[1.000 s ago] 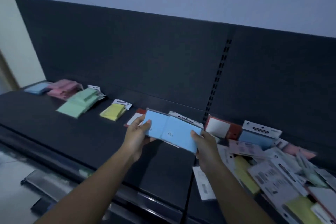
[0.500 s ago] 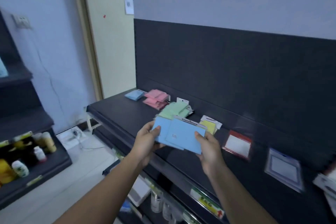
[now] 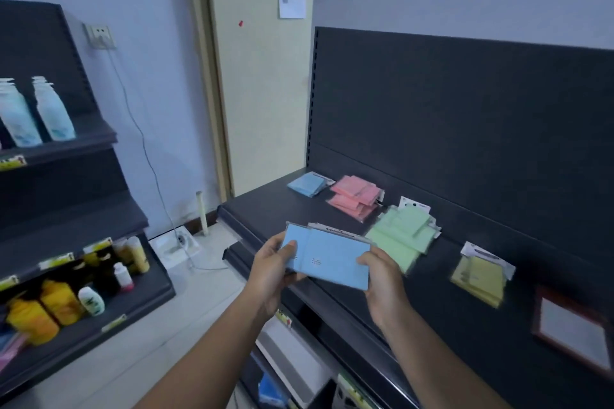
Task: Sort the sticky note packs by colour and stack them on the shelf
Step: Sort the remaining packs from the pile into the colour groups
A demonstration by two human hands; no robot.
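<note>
Left grip (image 3: 270,272) & right grip (image 3: 382,280) each clamped on one end of the blue packs (image 3: 329,259), thumbs on top, held over front edge of shelf (image 3: 262,209). On shelf w/ gaps between: blue stack (image 3: 307,183), pink stack (image 3: 355,197), green stack (image 3: 402,236), yellow stack (image 3: 480,277).

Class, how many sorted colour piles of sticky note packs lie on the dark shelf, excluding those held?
4: blue pile at the far end, then pink pile, green pile, and yellow pile nearest. A lone red-edged pack lies right of it; more may sit out of frame.
</note>
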